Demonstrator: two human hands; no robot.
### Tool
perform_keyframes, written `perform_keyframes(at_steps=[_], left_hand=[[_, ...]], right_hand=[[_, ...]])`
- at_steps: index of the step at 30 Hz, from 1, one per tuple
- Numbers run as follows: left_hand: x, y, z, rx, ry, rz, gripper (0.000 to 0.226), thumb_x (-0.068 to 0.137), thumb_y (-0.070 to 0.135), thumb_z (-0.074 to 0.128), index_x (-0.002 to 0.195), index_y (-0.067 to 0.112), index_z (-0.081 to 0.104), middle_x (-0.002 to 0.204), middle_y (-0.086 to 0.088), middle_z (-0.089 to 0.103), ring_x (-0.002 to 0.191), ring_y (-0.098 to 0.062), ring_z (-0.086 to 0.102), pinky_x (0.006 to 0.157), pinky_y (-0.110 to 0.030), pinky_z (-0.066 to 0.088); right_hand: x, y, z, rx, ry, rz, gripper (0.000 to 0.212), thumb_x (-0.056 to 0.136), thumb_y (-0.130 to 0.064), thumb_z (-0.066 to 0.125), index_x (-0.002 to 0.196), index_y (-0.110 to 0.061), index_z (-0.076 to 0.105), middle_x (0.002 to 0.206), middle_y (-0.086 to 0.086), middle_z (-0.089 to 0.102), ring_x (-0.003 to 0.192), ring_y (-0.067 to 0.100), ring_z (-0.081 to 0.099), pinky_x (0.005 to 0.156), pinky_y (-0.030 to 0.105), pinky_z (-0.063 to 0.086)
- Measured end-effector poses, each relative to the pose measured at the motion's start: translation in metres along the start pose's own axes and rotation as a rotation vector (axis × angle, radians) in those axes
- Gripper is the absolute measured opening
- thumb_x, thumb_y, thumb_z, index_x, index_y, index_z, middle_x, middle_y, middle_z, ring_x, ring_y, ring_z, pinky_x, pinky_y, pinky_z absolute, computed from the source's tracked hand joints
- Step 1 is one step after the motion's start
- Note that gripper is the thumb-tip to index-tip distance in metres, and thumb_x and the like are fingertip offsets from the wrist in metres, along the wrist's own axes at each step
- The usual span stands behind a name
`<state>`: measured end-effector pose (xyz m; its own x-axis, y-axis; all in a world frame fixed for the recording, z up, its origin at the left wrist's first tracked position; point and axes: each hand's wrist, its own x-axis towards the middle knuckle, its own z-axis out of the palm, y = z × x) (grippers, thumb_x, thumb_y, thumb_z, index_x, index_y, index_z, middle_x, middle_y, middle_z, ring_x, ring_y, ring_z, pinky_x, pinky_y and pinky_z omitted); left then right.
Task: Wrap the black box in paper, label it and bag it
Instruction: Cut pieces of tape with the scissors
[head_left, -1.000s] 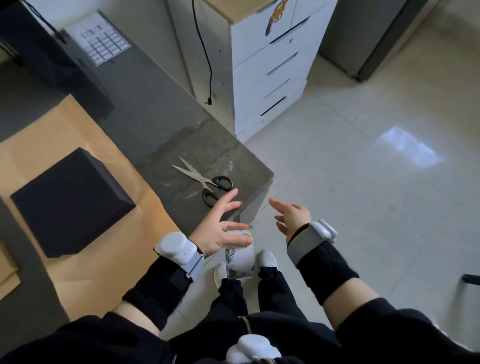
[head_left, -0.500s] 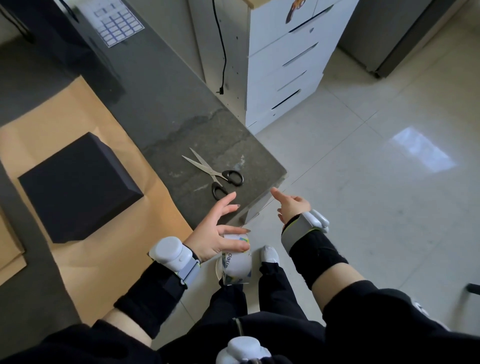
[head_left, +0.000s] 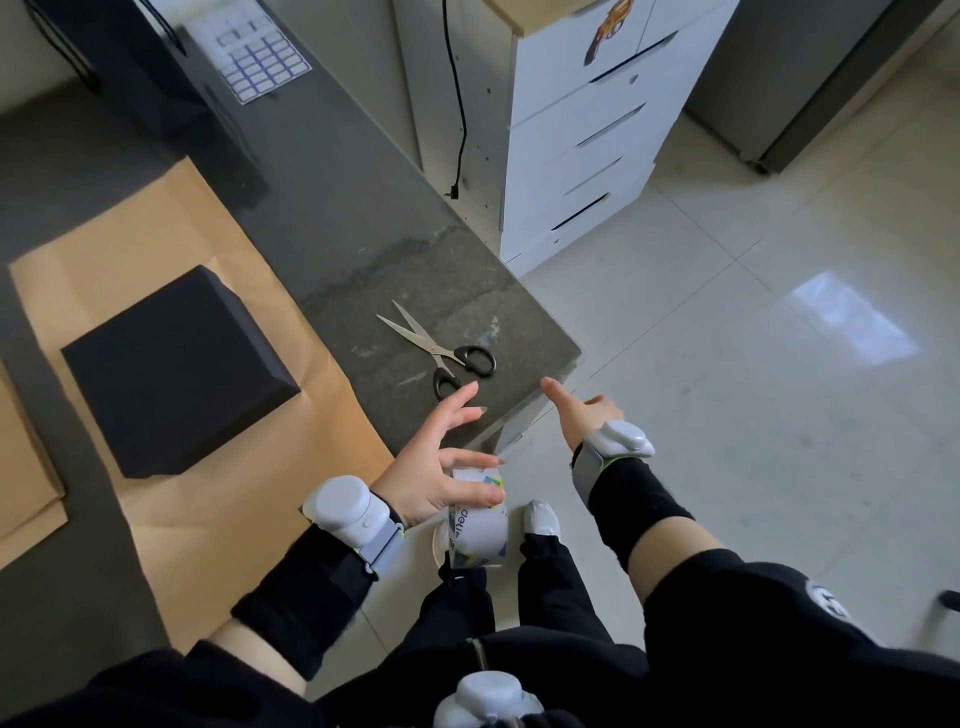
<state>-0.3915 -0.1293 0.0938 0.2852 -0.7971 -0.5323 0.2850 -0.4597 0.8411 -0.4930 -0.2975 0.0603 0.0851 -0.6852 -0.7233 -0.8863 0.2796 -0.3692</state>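
Grips a tape roll (head_left: 480, 519) in the left hand (head_left: 431, 467), thumb and lower fingers curled round it, upper fingers fanned out, probably to stay off the sticky side. Holds a tape strip (head_left: 519, 428) stretched from the roll to the right hand (head_left: 584, 415). Seems to pinch its end there, thumb out, other fingers curled under, though the clear film is hard to make out. Works just off the table (head_left: 363, 234) corner, likely for room to pull the strip taut. Has scissors (head_left: 441, 348) lying just beyond the left fingertips, handy for the cut. Has the black box (head_left: 176, 369) well out to the left of the left hand, bare on brown paper (head_left: 218, 519), no flap folded up yet.
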Motion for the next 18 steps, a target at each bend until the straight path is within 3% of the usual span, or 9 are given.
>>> perform_keyframes(at_steps=[3, 5, 7, 10, 18], left_hand=[[-0.003, 0.004, 0.001, 0.024, 0.002, 0.049, 0.101, 0.067, -0.008, 0.078, 0.129, 0.052, 0.026, 0.140, 0.011, 0.035, 0.100, -0.009, 0.065, 0.067, -0.024, 0.054], [-0.003, 0.006, 0.001, 0.017, 0.015, 0.063, 0.101, 0.068, -0.009, 0.077, 0.128, 0.053, 0.024, 0.139, 0.011, 0.035, 0.099, -0.008, 0.065, 0.065, -0.024, 0.054], [-0.005, 0.010, 0.002, 0.019, 0.032, 0.090, 0.101, 0.068, -0.008, 0.077, 0.128, 0.054, 0.023, 0.138, 0.012, 0.035, 0.099, -0.007, 0.065, 0.064, -0.024, 0.054], [-0.004, 0.016, 0.006, 0.053, 0.031, 0.132, 0.099, 0.069, -0.007, 0.077, 0.126, 0.055, 0.024, 0.138, 0.015, 0.035, 0.099, -0.003, 0.064, 0.066, -0.023, 0.054], [-0.011, 0.039, 0.015, 0.066, 0.095, 0.287, 0.100, 0.068, -0.010, 0.076, 0.132, 0.048, 0.025, 0.139, 0.015, 0.036, 0.098, -0.001, 0.063, 0.068, -0.015, 0.049]], right_hand=[[-0.007, 0.011, -0.004, -0.058, -0.040, 0.018, 0.078, 0.064, -0.088, 0.040, 0.076, -0.011, 0.050, 0.071, 0.003, 0.060, 0.055, 0.019, 0.053, 0.053, 0.026, 0.033], [-0.011, 0.020, -0.005, 0.125, -0.111, 0.047, 0.080, 0.061, -0.089, 0.044, 0.078, -0.011, 0.054, 0.071, 0.003, 0.060, 0.058, 0.019, 0.056, 0.057, 0.025, 0.040], [-0.020, 0.023, -0.003, 0.316, -0.271, 0.020, 0.055, 0.077, -0.068, 0.056, 0.077, -0.012, 0.058, 0.071, 0.002, 0.054, 0.056, 0.017, 0.052, 0.053, 0.022, 0.040], [-0.038, 0.010, -0.005, 0.353, -0.456, -0.127, 0.025, 0.087, -0.036, 0.062, 0.081, -0.012, 0.065, 0.072, 0.001, 0.052, 0.056, 0.013, 0.049, 0.049, 0.019, 0.038], [-0.077, -0.024, -0.027, 0.262, -0.591, -0.291, 0.008, 0.080, -0.014, 0.071, 0.082, -0.018, 0.065, 0.072, -0.003, 0.062, 0.067, 0.012, 0.051, 0.067, 0.024, 0.041]])
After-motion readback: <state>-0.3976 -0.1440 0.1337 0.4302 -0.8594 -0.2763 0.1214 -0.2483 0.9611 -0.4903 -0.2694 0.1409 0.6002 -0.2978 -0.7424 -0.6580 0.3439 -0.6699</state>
